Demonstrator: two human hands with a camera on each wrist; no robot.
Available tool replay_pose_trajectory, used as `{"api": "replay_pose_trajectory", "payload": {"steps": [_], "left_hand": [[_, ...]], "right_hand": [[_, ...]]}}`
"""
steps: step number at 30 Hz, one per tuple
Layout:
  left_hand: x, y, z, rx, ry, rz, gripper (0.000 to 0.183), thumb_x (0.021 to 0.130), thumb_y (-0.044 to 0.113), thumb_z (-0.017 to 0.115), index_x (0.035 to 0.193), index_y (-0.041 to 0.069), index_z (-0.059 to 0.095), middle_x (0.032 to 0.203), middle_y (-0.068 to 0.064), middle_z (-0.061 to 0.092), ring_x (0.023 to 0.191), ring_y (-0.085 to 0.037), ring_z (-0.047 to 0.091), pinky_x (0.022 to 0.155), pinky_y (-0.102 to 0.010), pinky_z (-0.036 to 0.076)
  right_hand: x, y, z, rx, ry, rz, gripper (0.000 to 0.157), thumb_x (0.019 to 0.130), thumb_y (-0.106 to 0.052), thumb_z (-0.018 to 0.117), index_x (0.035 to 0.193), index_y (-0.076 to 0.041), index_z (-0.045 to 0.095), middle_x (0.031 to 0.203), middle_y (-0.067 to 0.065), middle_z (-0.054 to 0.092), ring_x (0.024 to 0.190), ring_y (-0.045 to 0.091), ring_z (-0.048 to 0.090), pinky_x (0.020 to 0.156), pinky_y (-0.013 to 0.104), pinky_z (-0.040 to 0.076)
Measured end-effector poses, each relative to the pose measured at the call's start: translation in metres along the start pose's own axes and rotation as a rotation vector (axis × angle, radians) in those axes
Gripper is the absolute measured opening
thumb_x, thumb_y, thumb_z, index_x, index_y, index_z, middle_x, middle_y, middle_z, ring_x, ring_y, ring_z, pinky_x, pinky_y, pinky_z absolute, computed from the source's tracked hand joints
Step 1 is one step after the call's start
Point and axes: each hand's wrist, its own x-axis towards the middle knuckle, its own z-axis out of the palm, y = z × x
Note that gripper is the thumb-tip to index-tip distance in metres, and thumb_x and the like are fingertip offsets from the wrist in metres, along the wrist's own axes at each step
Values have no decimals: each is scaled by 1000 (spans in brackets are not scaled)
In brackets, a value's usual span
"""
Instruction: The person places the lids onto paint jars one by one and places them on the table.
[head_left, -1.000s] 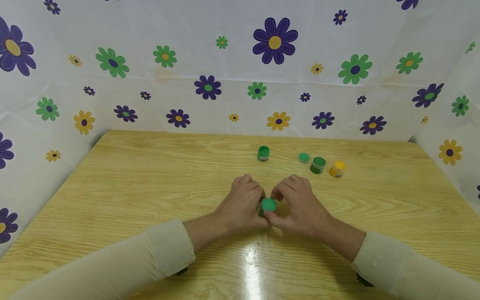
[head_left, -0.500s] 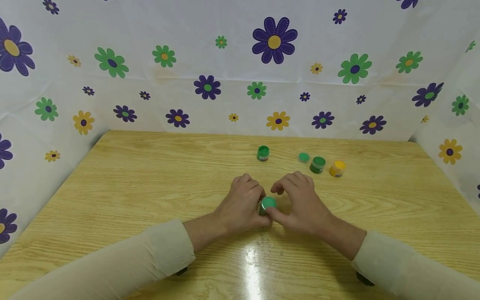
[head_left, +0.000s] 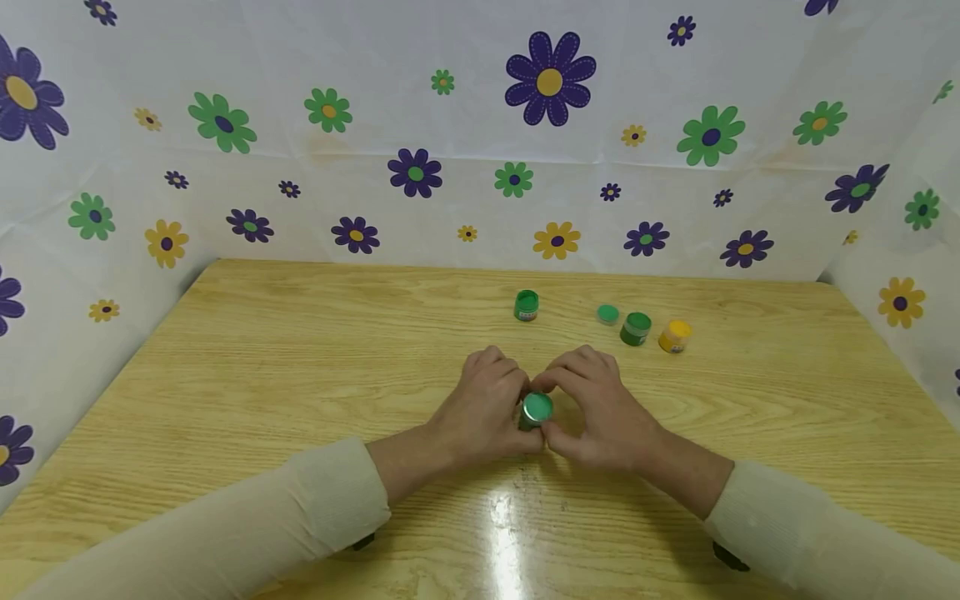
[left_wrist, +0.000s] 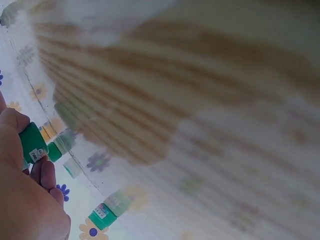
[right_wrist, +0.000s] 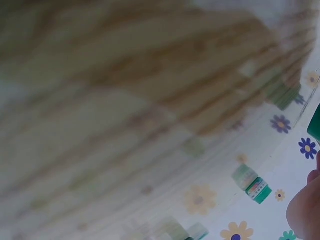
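A small green paint jar [head_left: 530, 418] with a pale green lid [head_left: 537, 407] stands between my two hands, near the middle of the table. My left hand [head_left: 483, 412] grips the jar's side with curled fingers and thumb; the left wrist view shows the jar's label [left_wrist: 37, 154] between them. My right hand [head_left: 600, 412] curls at the lid from the other side, index finger at the far rim and thumb at the near rim. Only a sliver of the jar and part of the right thumb [right_wrist: 305, 210] appear at the right wrist view's edge.
Farther back stands an uncapped green paint jar [head_left: 527, 306]. To its right, a loose pale green lid [head_left: 607, 314] lies beside a dark green jar [head_left: 636, 329] and a yellow jar [head_left: 676, 337]. A flowered cloth [head_left: 300, 183] rises behind the wooden table [head_left: 337, 333].
The right hand's index finger opened away from the lid and came back against its far rim; the thumb slid toward the near side. The left hand kept its grip on the jar.
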Motion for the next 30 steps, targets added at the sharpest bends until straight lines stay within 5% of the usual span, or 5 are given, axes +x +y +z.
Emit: {"api": "replay_pose_trajectory", "payload": {"steps": [20, 30], "left_hand": [[0, 0, -1, -23, -3, 3, 33, 68, 35, 86, 78, 11, 66, 80, 4, 64, 83, -13, 44, 92, -36, 40], [0, -1, -1, -10, 9, 12, 36, 67, 37, 87, 80, 11, 66, 80, 5, 63, 84, -14, 44, 89, -34, 40]], "right_hand": [[1, -4, 0, -57, 10, 80, 21, 81, -29, 77, 93, -18, 63, 93, -5, 61, 95, 14, 48, 93, 43, 35], [1, -6, 1, -105, 9, 137, 31, 80, -39, 80, 90, -16, 62, 89, -5, 60, 92, 15, 48, 89, 41, 35]]}}
